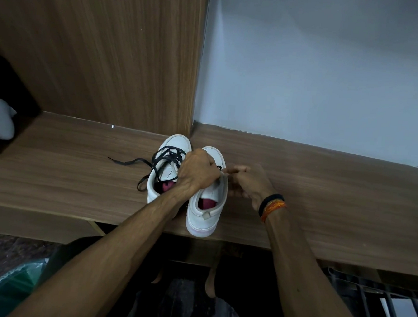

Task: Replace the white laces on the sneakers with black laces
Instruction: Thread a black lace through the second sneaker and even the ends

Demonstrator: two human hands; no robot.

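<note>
On the wooden shelf [78, 174], both hands [198, 170] [248, 183] pinch the right sneaker's [208, 207] lace.

I am cataloguing colours around the right sneaker [207, 207], which is showing white with a maroon-red lining and a faint pink tinge at its heel sole. Just left of it, the left sneaker [169, 155] is showing white, a pink-red lining, and a black lace [153, 163]. Under both, the shelf [66, 173] is showing brown wood grain. Right of the right sneaker, my right wrist is wearing black and orange bands [272, 207]. Far left, a black box [7, 94] is carrying a pale grey shape. Behind, the wall [320, 67] is showing greyish white.
</note>
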